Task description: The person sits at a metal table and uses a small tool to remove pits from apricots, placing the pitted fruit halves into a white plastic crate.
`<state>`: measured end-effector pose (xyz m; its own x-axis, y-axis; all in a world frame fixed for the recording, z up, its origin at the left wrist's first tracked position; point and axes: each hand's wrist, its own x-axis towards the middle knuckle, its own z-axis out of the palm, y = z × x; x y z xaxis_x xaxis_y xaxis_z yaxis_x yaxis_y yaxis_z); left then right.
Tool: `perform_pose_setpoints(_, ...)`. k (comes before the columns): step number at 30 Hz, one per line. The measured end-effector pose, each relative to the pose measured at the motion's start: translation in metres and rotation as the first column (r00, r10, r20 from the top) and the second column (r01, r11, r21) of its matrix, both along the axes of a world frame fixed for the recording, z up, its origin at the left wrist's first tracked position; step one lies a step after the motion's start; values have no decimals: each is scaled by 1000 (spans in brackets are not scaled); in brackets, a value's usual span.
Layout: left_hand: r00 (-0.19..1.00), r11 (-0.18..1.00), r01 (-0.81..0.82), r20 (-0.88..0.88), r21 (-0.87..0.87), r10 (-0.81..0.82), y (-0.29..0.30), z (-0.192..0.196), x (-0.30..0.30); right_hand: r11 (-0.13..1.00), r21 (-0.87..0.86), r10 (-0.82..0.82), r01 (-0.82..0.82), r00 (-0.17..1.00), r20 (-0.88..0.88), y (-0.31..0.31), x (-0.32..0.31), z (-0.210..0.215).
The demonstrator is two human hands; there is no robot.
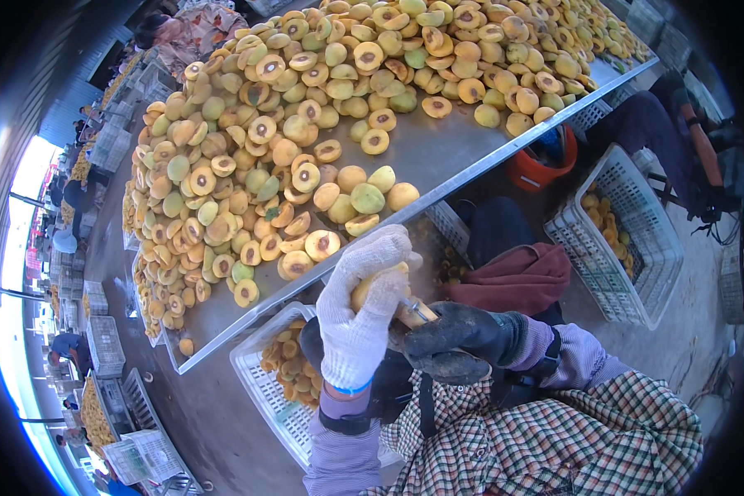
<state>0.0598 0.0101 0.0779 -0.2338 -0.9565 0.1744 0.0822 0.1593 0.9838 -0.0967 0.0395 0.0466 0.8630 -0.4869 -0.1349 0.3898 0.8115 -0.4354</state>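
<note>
Yellow peach [372, 285] between both hands [405, 322]

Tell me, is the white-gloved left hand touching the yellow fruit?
Touching. The head view shows the left hand wrapped around the fruit, fingers curled over its top.

Halved fruit [306, 157] on table [438, 153]; crates [260, 384] below its edge.

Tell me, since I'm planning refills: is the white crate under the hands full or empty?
Partly filled: yellow fruit covers one end of the white crate, bare mesh elsewhere.
</note>
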Motion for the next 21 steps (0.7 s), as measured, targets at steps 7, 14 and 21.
perform_pose_setpoints(7,984,929,94,174,-358,-33,-14,-18,7,982,170,55,-81,986,156,1,-1,-9)
perform_pose_setpoints(14,917,989,38,399,-140,21,-15,3,-10,988,155,-24,13,997,70,2,-3,-14)
perform_pose_setpoints(21,975,894,166,68,417,-213,-26,7,-4,950,301,-3,-88,957,289,3,-3,-20)
